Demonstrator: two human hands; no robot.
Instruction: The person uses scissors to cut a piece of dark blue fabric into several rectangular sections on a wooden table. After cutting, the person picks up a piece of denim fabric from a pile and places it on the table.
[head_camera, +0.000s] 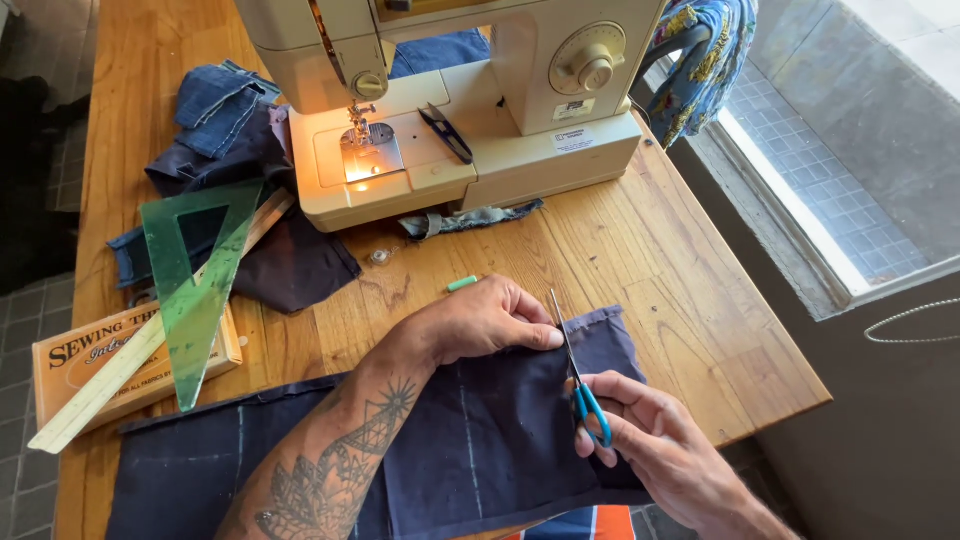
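Teal-handled scissors (580, 385) in right hand (665, 445); flat navy cloth (480, 440) under left hand (480, 322)

I see soft, matt dark blue cloth (500, 440) on a smooth wooden table (650, 240). The scissors (578, 372) have shiny metal blades and blue plastic handles. The sewing machine (480, 110) is glossy cream plastic.

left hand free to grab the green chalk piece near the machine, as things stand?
Probably yes. The green chalk piece lies on bare table just beyond the left hand, with nothing between them. But that hand is pressing down the navy fabric while the right hand cuts with the scissors, so it would have to let go.
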